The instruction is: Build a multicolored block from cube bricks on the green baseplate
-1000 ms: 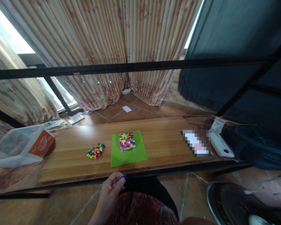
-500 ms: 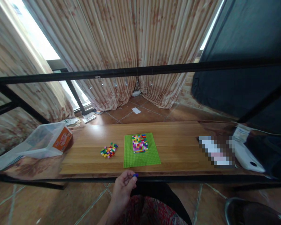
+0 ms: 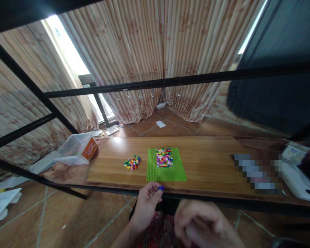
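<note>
My left hand (image 3: pixel 147 201) is just in front of the table's near edge, thumb and fingers pinched on a small blue-purple toy brick (image 3: pixel 161 188). My right hand (image 3: pixel 202 222) hovers at the lower right, smeared by motion. Its fingers look curled, and whether anything is in them cannot be made out. Beyond my left hand lies a green baseplate (image 3: pixel 155 175) bearing a block of many-coloured bricks (image 3: pixel 164 158). To the left of that plate sits a loose pile of mixed bricks (image 3: pixel 132 162) on the wooden tabletop (image 3: pixel 206 162).
A clear plastic box (image 3: pixel 76 148) with an orange label stands past the table's left end. A pixelated object (image 3: pixel 255 172) and a white device (image 3: pixel 299 182) are at the right. A black metal bar (image 3: pixel 144 84) crosses above the table, with curtains (image 3: pixel 134 44) behind.
My right hand has come into view at the lower right. The view has swung left, so the table sits further right in it. My left hand still pinches the brick.
</note>
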{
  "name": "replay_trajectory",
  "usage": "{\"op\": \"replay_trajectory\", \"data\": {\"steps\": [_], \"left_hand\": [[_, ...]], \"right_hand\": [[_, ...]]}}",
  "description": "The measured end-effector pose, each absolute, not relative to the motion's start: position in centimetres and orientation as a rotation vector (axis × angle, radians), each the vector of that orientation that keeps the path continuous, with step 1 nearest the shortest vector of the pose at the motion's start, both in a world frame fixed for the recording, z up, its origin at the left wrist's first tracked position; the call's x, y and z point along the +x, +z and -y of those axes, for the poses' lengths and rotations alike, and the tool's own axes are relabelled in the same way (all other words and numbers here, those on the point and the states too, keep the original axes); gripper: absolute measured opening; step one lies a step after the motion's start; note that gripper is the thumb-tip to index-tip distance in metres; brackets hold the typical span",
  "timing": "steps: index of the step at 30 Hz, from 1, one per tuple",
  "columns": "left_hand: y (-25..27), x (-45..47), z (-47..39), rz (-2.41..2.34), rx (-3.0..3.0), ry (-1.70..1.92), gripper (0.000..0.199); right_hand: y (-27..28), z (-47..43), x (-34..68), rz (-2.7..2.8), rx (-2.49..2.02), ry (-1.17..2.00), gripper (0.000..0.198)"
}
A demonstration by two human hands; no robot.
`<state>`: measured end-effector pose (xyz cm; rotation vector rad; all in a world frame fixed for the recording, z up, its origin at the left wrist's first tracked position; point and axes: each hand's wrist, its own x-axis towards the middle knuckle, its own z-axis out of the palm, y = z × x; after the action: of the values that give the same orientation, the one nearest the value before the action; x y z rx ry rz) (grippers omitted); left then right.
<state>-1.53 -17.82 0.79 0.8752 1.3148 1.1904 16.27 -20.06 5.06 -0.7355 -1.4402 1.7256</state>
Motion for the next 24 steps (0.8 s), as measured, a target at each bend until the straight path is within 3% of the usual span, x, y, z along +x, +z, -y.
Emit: {"op": "replay_trajectory", "data": {"steps": [2,5,24], "left_hand": [[1.6,-1.2,17.9,-1.308,0.911,1.182,0.030],[2.6,-0.5,18.1,-1.295,0.965,1.162,0.026],[2.7,0.9,15.0,-1.137,1.020,1.036,0.016]], "right_hand": [[4.5,18.5,16.1,1.284,-1.005,1.542,0.026],[3.1,17.0,16.1,1.139,-1.225,1.318,0.035],[1.7,14.5,14.6,1.098,-1.128,1.423,0.028]]}}
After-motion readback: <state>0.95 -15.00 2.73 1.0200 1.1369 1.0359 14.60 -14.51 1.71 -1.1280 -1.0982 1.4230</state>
